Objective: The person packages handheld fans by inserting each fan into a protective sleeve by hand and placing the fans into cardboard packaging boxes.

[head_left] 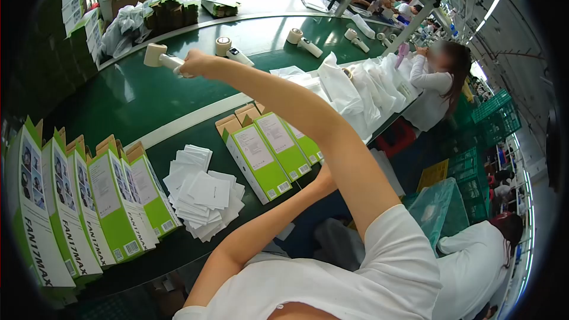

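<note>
Right grip clasps fan by handle; careless swing could knock second fan, right of grip. Left grip hidden, state unclear.

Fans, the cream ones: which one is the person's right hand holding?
The leftmost fan: the right hand grips it, while the next three fans lie untouched on the green belt.

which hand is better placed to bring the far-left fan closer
Probably the right hand: it holds that fan by its handle, while the left hand is hidden behind the right arm.
</note>
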